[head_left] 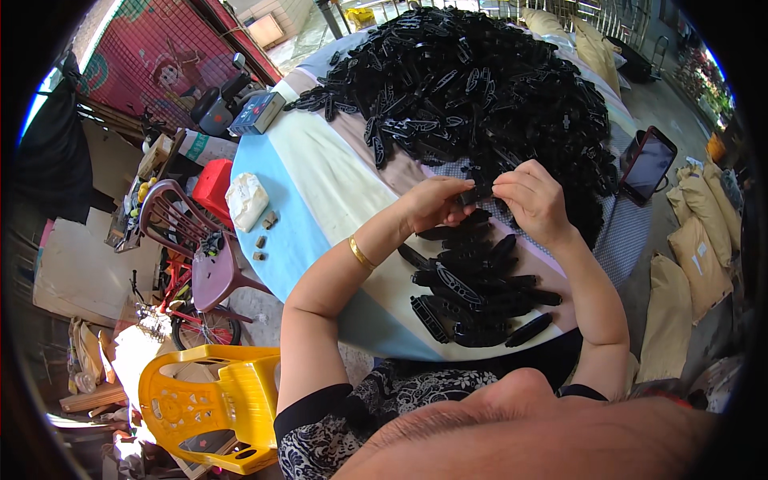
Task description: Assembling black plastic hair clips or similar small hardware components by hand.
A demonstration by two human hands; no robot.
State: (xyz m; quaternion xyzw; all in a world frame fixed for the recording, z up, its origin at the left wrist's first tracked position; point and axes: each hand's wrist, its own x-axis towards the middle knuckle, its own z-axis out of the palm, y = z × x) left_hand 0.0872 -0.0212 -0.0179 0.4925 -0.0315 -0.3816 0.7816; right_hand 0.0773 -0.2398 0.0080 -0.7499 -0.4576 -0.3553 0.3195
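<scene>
Both hands, left hand (pixel 428 206) and right hand (pixel 532 200), pinch one black plastic part (pixel 474 194) between closed fingers above the surface (pixel 320 184), a small finished pile (pixel 480 296) near her, the huge heap (pixel 472 80) untouched beyond

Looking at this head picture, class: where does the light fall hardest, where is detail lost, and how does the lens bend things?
Head view: sunlight blows out the ground by the yellow chair; the black parts merge into a dark mass with few glints; the table edge curves from fisheye; corners are black; both hands look sharp, pinching one black piece.
</scene>
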